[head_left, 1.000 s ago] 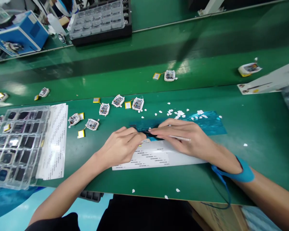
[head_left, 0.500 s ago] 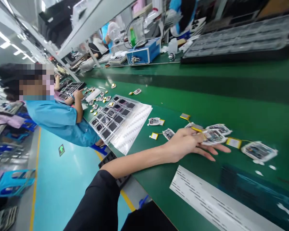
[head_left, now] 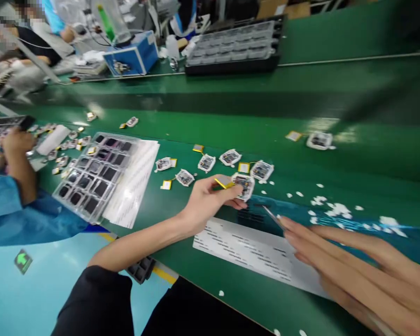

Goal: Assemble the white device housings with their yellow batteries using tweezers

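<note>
My left hand grips a white watch case with an exposed circuit board, fingers wrapped around its edge. A yellow-edged battery hangs from that case above my thumb. My right hand, somewhat blurred, holds thin metal tweezers with the tip pointing left toward the case, apart from it. Just behind my left hand lie more open watch cases, among them one case with a battery beside it. A printed white sheet lies under both hands.
Blue film with white scraps lies by my right hand. To the left are a clear tray of dark square parts and a co-worker's arm. A blue box and a black tray stand behind.
The view has swung right. My left hand has lifted a watch case from the group and turned it upward. My right hand with tweezers has come into view.
</note>
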`<state>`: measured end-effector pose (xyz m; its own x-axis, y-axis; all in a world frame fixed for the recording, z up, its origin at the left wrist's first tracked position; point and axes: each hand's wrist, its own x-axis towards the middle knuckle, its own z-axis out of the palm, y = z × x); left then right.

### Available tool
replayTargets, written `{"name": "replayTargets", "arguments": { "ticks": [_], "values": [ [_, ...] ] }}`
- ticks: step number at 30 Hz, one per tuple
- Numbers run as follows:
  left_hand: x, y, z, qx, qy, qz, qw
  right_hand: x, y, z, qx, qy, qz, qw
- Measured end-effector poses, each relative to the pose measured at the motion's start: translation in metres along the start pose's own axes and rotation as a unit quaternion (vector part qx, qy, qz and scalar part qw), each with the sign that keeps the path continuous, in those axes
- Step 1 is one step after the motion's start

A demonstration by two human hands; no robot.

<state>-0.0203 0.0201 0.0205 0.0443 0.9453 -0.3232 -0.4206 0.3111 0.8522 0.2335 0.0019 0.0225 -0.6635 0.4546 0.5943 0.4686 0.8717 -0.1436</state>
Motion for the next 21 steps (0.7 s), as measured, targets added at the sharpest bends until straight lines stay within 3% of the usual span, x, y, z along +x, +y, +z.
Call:
{"name": "replayTargets", "arguments": {
  "ticks": [2,6,12,21],
  "values": [
    [-0.001,-0.001,0.002,-0.014,0.009,0.003,1.0,0.008,-0.005,-0.007,-0.007,-0.016,-0.022,1.0],
    [-0.007,0.001,0.007,0.001,0.015,0.009,1.0,0.017,-0.007,-0.004,-0.005,-0.046,-0.004,0.999],
    [-0.013,0.0,0.012,0.04,0.017,0.018,0.999,0.012,-0.007,0.008,-0.001,0.015,-0.028,0.999],
    [-0.015,-0.003,0.014,0.045,0.033,0.014,0.998,0.015,-0.009,0.01,-0.018,0.02,-0.023,0.999]
  ]
}}
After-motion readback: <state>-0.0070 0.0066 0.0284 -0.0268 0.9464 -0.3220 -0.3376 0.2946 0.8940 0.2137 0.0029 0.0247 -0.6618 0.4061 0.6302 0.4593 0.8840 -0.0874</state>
